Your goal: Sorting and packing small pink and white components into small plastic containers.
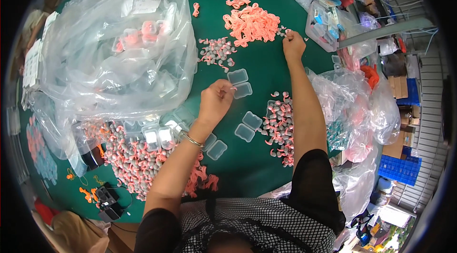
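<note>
Between the pinched fingertips of the left hand (pixel 215 100) sits a small pink soft-plastic piece (pixel 233 89), held just beside an open clear plastic hinged box (pixel 240 83) lying on the green table top (pixel 266 69). The right hand (pixel 293 45), stretched well beyond the left, closes its fingers at the edge of a heap of pink stringy pieces (pixel 251 23); what it grips cannot be told. Near the left wrist lie more clear small boxes (pixel 248 126) and a scatter of pink-and-grey lures (pixel 281 126). Left of the grip bulges a large clear plastic bag (pixel 119 48); below it spreads a bigger pile of pink-and-grey lures (pixel 131 160).
</note>
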